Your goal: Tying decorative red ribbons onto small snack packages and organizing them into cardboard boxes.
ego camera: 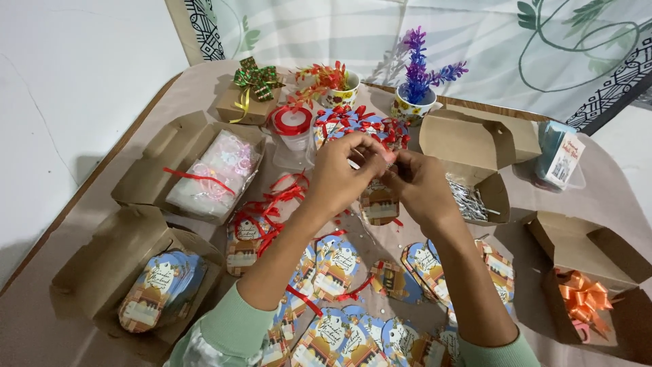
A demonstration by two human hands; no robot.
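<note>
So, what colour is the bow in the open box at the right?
The bow is orange, shown in the head view, in the cardboard box.

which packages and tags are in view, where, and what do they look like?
Tag: hangs under both hands, left hand, right hand; blue and brown, red ribbon.
Tag stack: in open brown box, bottom left; blue, cream.
Loose tags: spread mid-table; same colours.
Closed box: far left; brown, green-gold bow.
Open box: right of the hands; brown, silvery bits inside.
Box with orange bow: right edge; brown.
Clear tub: far right; white label.
</note>
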